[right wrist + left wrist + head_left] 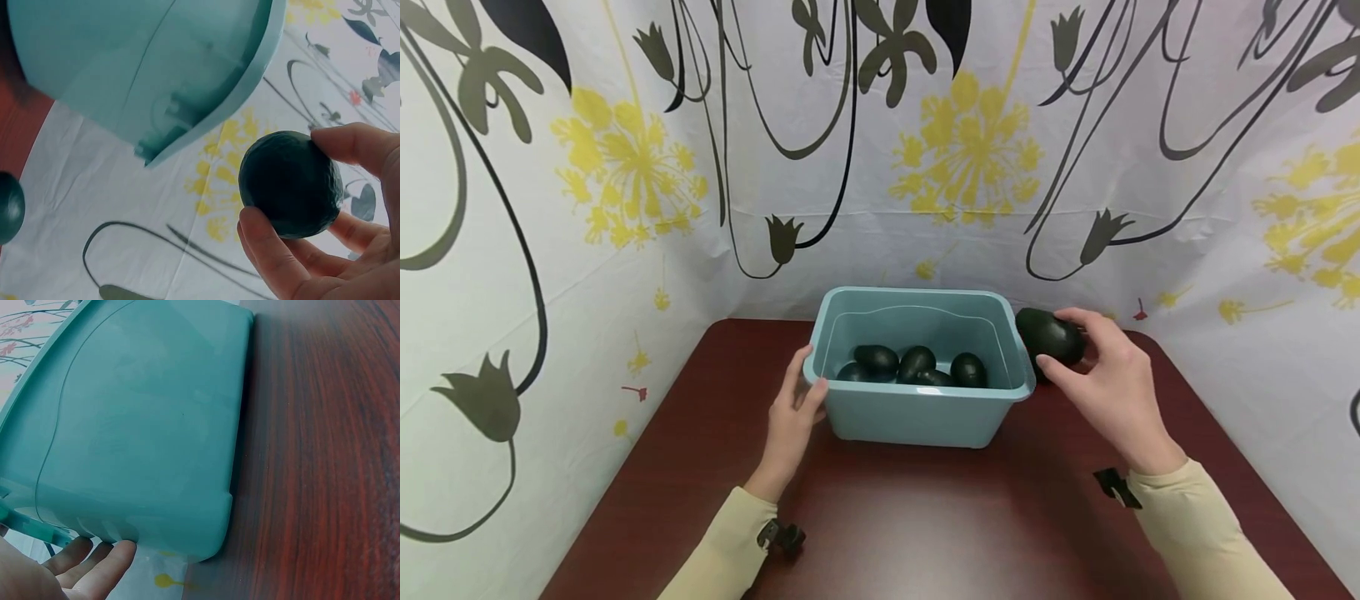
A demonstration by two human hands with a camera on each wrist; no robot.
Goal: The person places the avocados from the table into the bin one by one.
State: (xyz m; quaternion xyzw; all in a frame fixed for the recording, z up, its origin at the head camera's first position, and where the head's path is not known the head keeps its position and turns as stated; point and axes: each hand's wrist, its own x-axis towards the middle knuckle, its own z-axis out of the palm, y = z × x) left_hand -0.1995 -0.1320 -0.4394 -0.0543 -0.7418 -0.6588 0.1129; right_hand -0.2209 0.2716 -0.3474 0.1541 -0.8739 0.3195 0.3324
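A light blue plastic bin (910, 417) stands on the table with several dark avocados (916, 363) lying on its floor. At the bin's left front corner my left hand (792, 417) grips the rim, and its fingers (109, 565) touch the outer wall below the rim. My right hand (1112, 383) holds another dark avocado (1051, 335) just outside the bin's right rim. In the right wrist view the thumb and fingers pinch this avocado (290, 184) from opposite sides, with the bin wall (125, 69) apart from it.
One more dark avocado (9, 207) shows at the left edge of the right wrist view, near the table's edge. The dark red-brown wood table (910, 517) is backed by a white cloth (880, 183) with yellow and grey plant prints.
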